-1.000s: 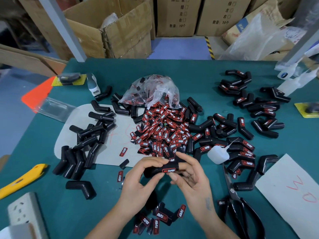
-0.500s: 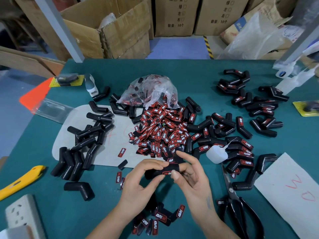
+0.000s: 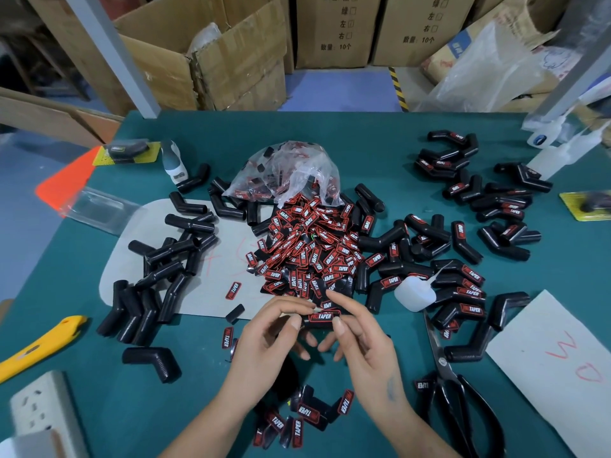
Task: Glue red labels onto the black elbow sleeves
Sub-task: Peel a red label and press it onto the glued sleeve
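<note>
Both thumbs press the red label (image 3: 320,316) onto the black elbow sleeve (image 3: 325,322); the left hand (image 3: 264,345) and right hand (image 3: 360,342) grip it with curled fingers.

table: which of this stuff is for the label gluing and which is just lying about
For the job:
- sleeve in both hands
- red label pile
- unlabelled sleeves
- labelled sleeves
- glue bottle

Lying about:
- scissors
- yellow knife
- power strip
</note>
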Tool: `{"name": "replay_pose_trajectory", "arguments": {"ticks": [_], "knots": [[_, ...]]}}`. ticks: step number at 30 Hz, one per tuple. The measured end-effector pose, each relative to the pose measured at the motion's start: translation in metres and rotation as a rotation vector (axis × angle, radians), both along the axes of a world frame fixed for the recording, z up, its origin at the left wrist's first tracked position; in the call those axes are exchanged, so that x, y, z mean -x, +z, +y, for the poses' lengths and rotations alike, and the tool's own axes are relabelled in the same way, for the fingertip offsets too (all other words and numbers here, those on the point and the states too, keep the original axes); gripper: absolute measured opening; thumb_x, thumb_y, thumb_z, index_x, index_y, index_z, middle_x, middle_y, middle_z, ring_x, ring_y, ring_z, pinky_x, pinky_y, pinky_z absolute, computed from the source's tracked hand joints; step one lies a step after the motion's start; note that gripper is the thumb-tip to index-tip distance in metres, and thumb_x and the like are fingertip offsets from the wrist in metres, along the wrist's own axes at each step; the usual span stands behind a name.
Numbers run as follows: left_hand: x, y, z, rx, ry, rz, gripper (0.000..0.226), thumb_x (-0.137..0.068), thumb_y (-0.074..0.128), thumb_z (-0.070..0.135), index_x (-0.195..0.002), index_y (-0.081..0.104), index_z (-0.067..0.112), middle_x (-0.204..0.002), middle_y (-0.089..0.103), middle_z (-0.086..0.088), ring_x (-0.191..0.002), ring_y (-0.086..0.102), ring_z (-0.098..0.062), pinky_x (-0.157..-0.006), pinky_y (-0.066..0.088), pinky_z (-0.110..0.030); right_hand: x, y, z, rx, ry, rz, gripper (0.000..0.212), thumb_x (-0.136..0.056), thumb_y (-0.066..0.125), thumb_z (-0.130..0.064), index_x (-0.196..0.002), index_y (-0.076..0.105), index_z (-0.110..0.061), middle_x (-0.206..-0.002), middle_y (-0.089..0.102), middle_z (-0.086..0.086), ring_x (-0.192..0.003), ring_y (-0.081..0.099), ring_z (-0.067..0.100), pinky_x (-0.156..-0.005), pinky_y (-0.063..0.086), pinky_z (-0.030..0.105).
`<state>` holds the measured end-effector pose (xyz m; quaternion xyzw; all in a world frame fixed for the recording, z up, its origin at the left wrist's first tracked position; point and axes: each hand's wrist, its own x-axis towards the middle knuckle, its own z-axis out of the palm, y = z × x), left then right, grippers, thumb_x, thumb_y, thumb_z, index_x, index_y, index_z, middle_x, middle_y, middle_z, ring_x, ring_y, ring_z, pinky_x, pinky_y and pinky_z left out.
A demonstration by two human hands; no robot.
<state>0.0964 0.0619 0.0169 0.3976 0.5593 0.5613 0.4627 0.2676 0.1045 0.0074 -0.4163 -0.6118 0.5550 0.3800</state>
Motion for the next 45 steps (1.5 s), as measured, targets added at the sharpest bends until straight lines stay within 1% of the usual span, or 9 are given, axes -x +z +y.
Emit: {"name": "replay_pose_trajectory", "arguments": {"ticks": [5, 10, 12, 14, 16, 19, 25, 35, 45], "knots": [[0.000, -0.005, 0.000, 0.038, 0.023, 0.072, 0.014, -0.092, 0.070, 0.035, -0.100, 0.076, 0.025, -0.112, 0.071, 0.000, -0.086, 0.071, -0.026, -0.058, 0.058, -0.034, 0.001, -0.006, -0.002, -0.031, 0.040, -0.017, 0.040, -0.109, 0.050, -0.034, -0.146, 0.053, -0.047, -0.092, 0.078, -0.002, -0.090, 0.075, 0.018, -0.073, 0.054, 0.019], [-0.006, -0.008, -0.001, 0.037, 0.036, 0.019, 0.013, -0.090, 0.074, 0.033, -0.096, 0.076, 0.022, -0.106, 0.071, -0.003, -0.086, 0.070, -0.025, -0.052, 0.058, -0.036, -0.001, -0.008, -0.005, -0.064, 0.016, 0.005, 0.040, -0.111, 0.049, -0.034, -0.149, 0.052, -0.044, -0.092, 0.077, 0.000, -0.090, 0.074, 0.018, -0.072, 0.054, 0.018], [-0.007, -0.008, 0.000, 0.019, 0.045, 0.043, 0.011, -0.090, 0.073, 0.033, -0.095, 0.076, 0.023, -0.105, 0.072, -0.002, -0.093, 0.070, -0.026, -0.061, 0.059, -0.035, -0.002, -0.006, -0.004, -0.075, 0.018, -0.004, 0.041, -0.111, 0.048, -0.033, -0.150, 0.051, -0.044, -0.091, 0.077, -0.001, -0.089, 0.074, 0.018, -0.072, 0.053, 0.018], [-0.006, -0.009, 0.001, -0.073, 0.044, 0.138, 0.008, -0.093, 0.071, 0.029, -0.097, 0.077, 0.025, -0.105, 0.073, 0.000, -0.102, 0.070, -0.025, -0.082, 0.058, -0.030, -0.002, -0.004, -0.002, -0.091, 0.039, -0.039, 0.043, -0.112, 0.045, -0.030, -0.152, 0.047, -0.047, -0.092, 0.076, -0.003, -0.087, 0.073, 0.016, -0.074, 0.053, 0.018], [-0.005, -0.009, 0.002, -0.172, 0.025, 0.244, 0.011, -0.095, 0.070, 0.023, -0.100, 0.079, 0.021, -0.106, 0.074, 0.002, -0.107, 0.070, -0.023, -0.094, 0.052, -0.024, -0.001, -0.002, -0.003, -0.126, 0.069, -0.082, 0.045, -0.113, 0.043, -0.030, -0.154, 0.043, -0.047, -0.095, 0.075, -0.010, -0.085, 0.071, 0.012, -0.076, 0.051, 0.015], [-0.007, -0.009, 0.002, -0.194, 0.028, 0.249, 0.008, -0.093, 0.075, 0.019, -0.097, 0.082, 0.018, -0.102, 0.075, 0.005, -0.102, 0.072, -0.020, -0.093, 0.053, -0.023, 0.001, 0.001, -0.008, -0.200, 0.097, -0.090, 0.046, -0.113, 0.041, -0.030, -0.156, 0.042, -0.042, -0.094, 0.071, -0.017, -0.085, 0.069, 0.006, -0.076, 0.048, 0.009], [-0.014, -0.014, 0.002, -0.190, 0.046, 0.262, 0.011, -0.089, 0.075, 0.002, -0.093, 0.081, 0.010, -0.097, 0.075, 0.007, -0.096, 0.072, -0.017, -0.088, 0.055, -0.024, 0.001, -0.004, -0.010, -0.168, 0.049, -0.080, 0.046, -0.112, 0.044, -0.023, -0.151, 0.048, -0.046, -0.087, 0.072, -0.012, -0.084, 0.071, 0.012, -0.076, 0.052, 0.016], [-0.017, -0.012, 0.003, -0.169, 0.067, 0.237, 0.009, -0.089, 0.075, 0.006, -0.094, 0.082, 0.008, -0.098, 0.074, 0.007, -0.096, 0.073, -0.016, -0.088, 0.054, -0.021, 0.001, -0.008, -0.011, -0.111, 0.025, -0.021, 0.045, -0.111, 0.047, -0.020, -0.148, 0.052, -0.045, -0.090, 0.074, -0.004, -0.087, 0.075, 0.022, -0.080, 0.056, 0.022], [-0.012, -0.008, 0.006, -0.101, -0.041, 0.251, 0.017, -0.098, 0.067, 0.010, -0.107, 0.082, 0.014, -0.111, 0.073, 0.008, -0.111, 0.070, -0.018, -0.098, 0.049, -0.020, -0.002, -0.007, -0.005, -0.090, -0.029, -0.003, 0.039, -0.108, 0.049, -0.039, -0.146, 0.052, -0.048, -0.092, 0.076, 0.002, -0.089, 0.075, 0.024, -0.082, 0.061, 0.034]]}}
